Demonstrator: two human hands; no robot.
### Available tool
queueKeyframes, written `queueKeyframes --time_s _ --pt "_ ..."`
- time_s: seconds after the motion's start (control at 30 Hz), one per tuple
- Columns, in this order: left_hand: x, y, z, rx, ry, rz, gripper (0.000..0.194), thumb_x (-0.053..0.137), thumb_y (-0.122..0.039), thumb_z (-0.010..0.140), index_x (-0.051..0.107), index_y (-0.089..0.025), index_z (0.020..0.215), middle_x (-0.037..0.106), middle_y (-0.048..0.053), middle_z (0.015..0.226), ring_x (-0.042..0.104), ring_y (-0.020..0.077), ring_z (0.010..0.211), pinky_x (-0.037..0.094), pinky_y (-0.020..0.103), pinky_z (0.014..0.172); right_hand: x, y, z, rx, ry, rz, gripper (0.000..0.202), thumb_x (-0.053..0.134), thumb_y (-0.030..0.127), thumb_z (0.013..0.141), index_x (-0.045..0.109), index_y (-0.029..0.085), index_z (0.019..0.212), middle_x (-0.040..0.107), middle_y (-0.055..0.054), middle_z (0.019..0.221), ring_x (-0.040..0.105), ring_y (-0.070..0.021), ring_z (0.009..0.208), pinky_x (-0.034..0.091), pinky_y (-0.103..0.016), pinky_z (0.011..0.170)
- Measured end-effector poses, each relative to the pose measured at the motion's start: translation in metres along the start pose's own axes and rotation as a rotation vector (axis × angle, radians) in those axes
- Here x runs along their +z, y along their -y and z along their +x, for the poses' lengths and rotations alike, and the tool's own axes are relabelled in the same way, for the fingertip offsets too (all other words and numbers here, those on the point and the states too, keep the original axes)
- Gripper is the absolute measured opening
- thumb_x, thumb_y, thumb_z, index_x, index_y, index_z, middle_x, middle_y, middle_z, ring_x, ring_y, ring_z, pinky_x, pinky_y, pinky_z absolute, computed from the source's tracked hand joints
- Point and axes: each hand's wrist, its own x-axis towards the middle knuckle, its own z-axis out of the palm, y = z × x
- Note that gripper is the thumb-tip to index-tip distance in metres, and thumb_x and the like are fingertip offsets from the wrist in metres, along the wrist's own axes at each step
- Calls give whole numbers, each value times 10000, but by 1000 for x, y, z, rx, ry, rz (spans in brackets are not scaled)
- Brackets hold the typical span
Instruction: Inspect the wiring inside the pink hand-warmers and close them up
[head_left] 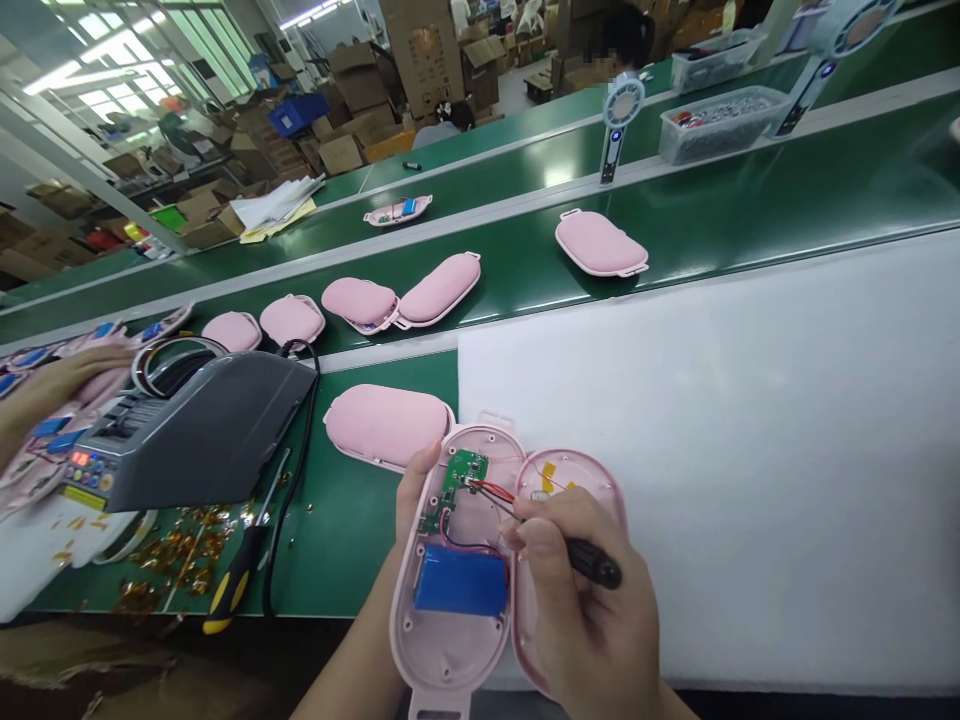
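The left hand (411,500) curls its fingers around the open pink shell (457,560), tilting it up so the circuit board (459,482) and blue battery (460,590) face the eyes. The right hand (581,600) pinches tweezers (555,540) pen-fashion, tips at the red wires (491,490) beside the board. The shell's other half (570,480) lies just right; a closed shell (386,425) sits just above; a tape dispenser (187,430) stands well left.

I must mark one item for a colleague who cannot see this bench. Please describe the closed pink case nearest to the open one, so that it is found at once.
Start at the grey tape dispenser on the green table. Just to its right, beside the white mat, lies the closed pink case, above the left hand that holds the open shell. Unlike the other closed cases, it is not on the conveyor belt.
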Motion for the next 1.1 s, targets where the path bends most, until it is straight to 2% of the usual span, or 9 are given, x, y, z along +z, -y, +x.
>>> queueKeyframes --time_s 0.13,0.23,0.37,0.53,0.7,0.9,1.0,1.1 --pt "3 2 -1 3 14 -18 367 530 -446 804 680 -111 816 710 99 733 660 274 744 477 368 734 0 -2 -1 39 12 7 117 469 141 904 550 199 843 579 10 726 565 -107 662 460 -232 618" --pt "4 1 1 9 12 -22 347 537 -445 793 661 -123 749 701 94 707 656 272 739 482 368 733 0 0 1 -2 24 -66 122 478 124 893 536 196 813 573 15 717 535 -96 624 442 -218 590" --pt "1 -1 5 49 -52 -9 316 556 -427 779 645 -138 686 682 73 661 645 251 704 488 358 725 -2 2 2 -55 11 -144 134 467 111 888 522 199 803 537 24 678 507 -97 605 424 -212 569" --pt "4 1 1 82 -116 19 331 561 -411 791 632 -136 622 646 46 579 577 181 542 480 322 657 -2 1 2 -54 25 -111 132 472 119 893 528 197 802 541 20 686 505 -99 618 423 -221 579" --pt "13 6 -4 79 -98 -17 421 529 -486 811 612 -137 590 624 43 550 563 168 517 471 309 634 -1 -1 4 -14 40 -13 141 455 134 908 537 199 813 559 10 698 511 -109 617 414 -246 577" --pt "9 0 0 58 -120 7 373 502 -420 823 663 -120 671 637 53 552 580 195 525 471 320 610 0 0 4 -41 52 -74 131 457 120 901 516 205 821 541 12 689 499 -113 618 405 -249 566" --pt "8 0 0 53 -92 -21 355 535 -415 797 647 -124 627 649 50 563 571 172 516 457 290 577 2 -1 7 -59 78 -28 129 458 124 900 498 202 806 526 20 693 491 -103 625 408 -244 579" --pt "13 6 -1 63 -26 -13 351 553 -431 777 622 -139 595 636 39 546 558 165 501 473 304 612 -3 1 9 -27 62 -34 161 464 132 907 505 199 767 522 25 672 496 -100 615 414 -240 577"
